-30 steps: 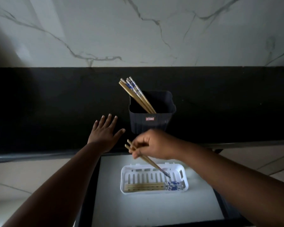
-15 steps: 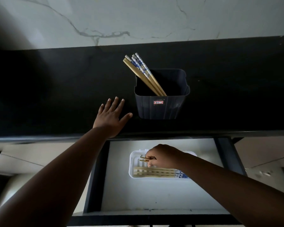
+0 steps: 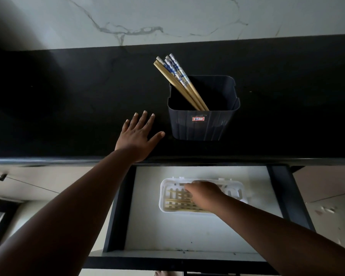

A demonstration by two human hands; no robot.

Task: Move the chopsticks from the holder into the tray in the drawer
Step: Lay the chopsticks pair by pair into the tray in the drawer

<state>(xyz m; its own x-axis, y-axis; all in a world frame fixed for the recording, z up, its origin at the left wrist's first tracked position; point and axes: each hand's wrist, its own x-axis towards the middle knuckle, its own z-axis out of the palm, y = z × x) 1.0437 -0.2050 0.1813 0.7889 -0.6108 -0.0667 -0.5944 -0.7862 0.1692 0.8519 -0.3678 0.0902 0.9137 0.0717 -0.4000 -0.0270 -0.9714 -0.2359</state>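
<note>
A dark square holder (image 3: 203,124) stands on the black counter with several wooden chopsticks (image 3: 177,76) leaning to its left, their tops patterned blue and white. Below it, a white slotted tray (image 3: 162,196) lies in the open drawer (image 3: 187,232). My right hand (image 3: 204,194) is down inside the tray, palm down, fingers curled over a pair of chopsticks whose thin ends stick out to the left. More chopsticks (image 3: 175,200) lie flat along the tray's near side. My left hand (image 3: 137,136) rests flat on the counter just left of the holder, fingers spread.
The black counter (image 3: 68,106) runs the full width, with a white marble wall (image 3: 167,16) behind it. The drawer has dark side rails (image 3: 120,206) and a pale floor. Pale cabinet fronts (image 3: 38,186) flank it on both sides.
My right hand has carried a pair of chopsticks down from above the drawer into the tray and lowered them flat. My left hand has stayed on the counter. The view has tilted downward.
</note>
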